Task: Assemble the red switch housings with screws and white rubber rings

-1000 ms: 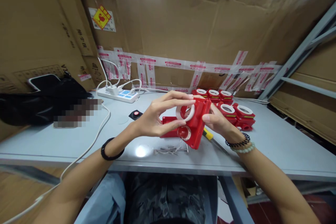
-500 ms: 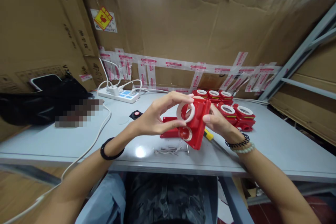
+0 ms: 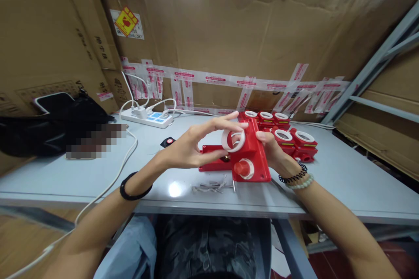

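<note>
Head view showed the left hand (image 3: 191, 150) pinching a white ring (image 3: 232, 140) against the red housing (image 3: 250, 154), which hid most of the gripping right hand (image 3: 273, 150). Screws (image 3: 209, 187) lay near the table's front edge (image 3: 98, 202); finished red units (image 3: 288, 133) crowded the far right, bare tabletop left.

The red plate (image 3: 253, 157) is a flat plastic panel held above the table edge, tilted with its face up toward the camera. A red knob in a white collar sits on its lower part, and a round opening lies near its upper end. The white ring (image 3: 233, 140) is a thin plastic hoop, pinched upright at that opening, touching the plate.
</note>
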### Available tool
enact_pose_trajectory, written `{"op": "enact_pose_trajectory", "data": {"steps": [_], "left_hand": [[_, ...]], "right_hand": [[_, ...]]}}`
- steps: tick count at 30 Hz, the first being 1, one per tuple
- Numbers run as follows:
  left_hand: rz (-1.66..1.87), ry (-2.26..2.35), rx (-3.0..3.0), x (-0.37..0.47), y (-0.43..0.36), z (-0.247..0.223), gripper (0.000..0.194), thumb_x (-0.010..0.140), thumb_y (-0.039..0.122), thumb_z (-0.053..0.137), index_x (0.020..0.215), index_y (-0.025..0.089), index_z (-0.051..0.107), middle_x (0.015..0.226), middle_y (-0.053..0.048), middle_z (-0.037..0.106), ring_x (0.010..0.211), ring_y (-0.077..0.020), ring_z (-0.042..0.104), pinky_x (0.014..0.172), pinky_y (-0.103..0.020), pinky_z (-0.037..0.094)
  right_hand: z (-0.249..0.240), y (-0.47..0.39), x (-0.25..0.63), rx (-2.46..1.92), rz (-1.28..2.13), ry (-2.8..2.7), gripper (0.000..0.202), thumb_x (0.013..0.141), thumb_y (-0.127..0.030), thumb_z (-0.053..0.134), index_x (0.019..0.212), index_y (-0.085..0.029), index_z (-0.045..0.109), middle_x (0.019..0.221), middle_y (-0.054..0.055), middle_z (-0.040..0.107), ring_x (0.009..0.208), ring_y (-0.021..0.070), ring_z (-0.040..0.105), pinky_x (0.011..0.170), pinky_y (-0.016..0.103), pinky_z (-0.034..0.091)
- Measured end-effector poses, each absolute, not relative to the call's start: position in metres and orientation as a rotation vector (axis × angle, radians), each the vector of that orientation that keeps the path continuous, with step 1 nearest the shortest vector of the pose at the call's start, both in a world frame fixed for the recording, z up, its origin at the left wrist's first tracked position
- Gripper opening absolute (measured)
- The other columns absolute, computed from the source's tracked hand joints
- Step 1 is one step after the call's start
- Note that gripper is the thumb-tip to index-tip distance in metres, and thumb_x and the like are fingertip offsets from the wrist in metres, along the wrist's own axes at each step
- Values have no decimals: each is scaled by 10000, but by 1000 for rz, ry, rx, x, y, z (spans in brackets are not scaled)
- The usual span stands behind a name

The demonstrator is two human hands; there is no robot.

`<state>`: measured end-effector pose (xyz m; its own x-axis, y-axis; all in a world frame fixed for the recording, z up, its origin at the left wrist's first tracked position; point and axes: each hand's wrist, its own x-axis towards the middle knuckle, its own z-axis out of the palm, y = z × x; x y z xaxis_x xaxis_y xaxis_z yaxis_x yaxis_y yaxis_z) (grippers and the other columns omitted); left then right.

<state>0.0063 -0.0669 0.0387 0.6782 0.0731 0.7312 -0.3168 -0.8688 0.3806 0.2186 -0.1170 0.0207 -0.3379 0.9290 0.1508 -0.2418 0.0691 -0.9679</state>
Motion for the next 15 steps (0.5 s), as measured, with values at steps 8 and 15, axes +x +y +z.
{"op": "enact_pose_trajectory", "data": {"steps": [8, 15], "left_hand": [[1389, 155, 2443, 12, -66, 37, 525, 742, 372, 719, 1215, 216, 555, 1151, -100, 609, 1005, -213, 560, 776, -330, 501], [1265, 35, 2613, 7, -64, 41, 496, 756, 271, 720, 1223, 212, 563, 1114, -95, 610, 1030, -200, 568, 876, -343, 495]], "right_hand": [[19, -115, 217, -661, 1359, -1363, 395, 670, -416, 702, 975, -181, 615, 875, 34, 712, 732, 164, 673, 675, 283, 554], [17, -113, 218, -699, 1351, -1376, 377, 668, -432, 701, 923, -168, 618, 794, 24, 705, 658, 153, 664, 631, 276, 553]]}}
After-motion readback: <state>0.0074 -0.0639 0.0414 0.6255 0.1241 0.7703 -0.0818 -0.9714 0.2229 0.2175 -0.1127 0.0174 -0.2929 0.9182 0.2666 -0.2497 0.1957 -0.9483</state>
